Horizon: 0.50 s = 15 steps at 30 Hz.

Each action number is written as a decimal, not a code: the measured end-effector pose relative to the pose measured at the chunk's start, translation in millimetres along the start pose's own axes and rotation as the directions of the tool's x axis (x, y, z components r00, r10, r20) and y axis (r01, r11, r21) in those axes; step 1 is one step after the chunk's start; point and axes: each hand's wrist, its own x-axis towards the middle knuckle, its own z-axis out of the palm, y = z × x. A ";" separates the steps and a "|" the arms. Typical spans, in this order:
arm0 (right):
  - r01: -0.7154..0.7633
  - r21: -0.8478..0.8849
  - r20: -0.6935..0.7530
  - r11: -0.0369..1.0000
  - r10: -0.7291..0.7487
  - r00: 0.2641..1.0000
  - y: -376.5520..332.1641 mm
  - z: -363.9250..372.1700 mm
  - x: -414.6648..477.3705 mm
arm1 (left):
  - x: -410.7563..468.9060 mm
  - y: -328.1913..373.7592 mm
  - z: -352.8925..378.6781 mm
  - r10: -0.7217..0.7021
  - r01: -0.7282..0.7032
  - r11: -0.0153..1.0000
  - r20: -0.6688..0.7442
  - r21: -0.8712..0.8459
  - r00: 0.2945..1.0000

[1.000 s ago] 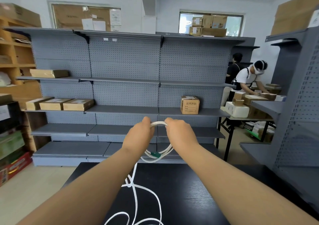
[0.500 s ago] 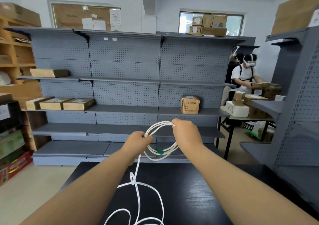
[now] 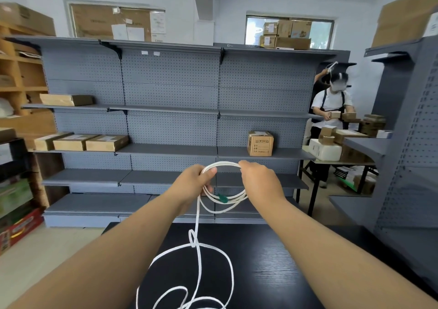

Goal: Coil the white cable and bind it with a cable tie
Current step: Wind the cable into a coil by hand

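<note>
Both hands are up over the black table (image 3: 272, 261): the left hand (image 3: 193, 182) and right hand (image 3: 257, 178) each grip one white cable (image 3: 222, 165), coiled into perhaps three loops, its loose tail on the table. One green tie (image 3: 222, 198) hangs below.

**Inspector A:** Bottom edge of the frame?

**Inspector B:** The loose loops of the white cable (image 3: 196, 216) on the black table (image 3: 284, 261) run off it. Cable ends not in view.

**Inspector A:** Centre?

**Inspector B:** The right hand (image 3: 258, 178) hides its own fingers behind its back. The green piece (image 3: 222, 198) on the coil is too small to identify.

**Inspector A:** Centre right?

**Inspector B:** Print on the cardboard box (image 3: 260, 143) is illegible.
</note>
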 end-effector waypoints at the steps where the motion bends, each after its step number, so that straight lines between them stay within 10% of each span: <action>1: -0.013 0.006 -0.008 1.000 0.013 1.000 1.6 1.2 0.9 | 0.0 0.9 1.5 0.017 -0.017 1.000 -0.010 -0.017 1.000; 6: -0.053 0.042 -0.008 0.998 0.053 0.999 6.6 3.8 2.9 | 3.1 8.9 10.8 0.046 -0.061 0.970 -0.071 -0.234 0.996; 15: -0.172 0.330 0.219 0.928 0.102 0.970 4.5 -2.1 4.8 | 13.7 20.3 4.6 0.148 -0.135 0.956 -0.033 0.261 0.988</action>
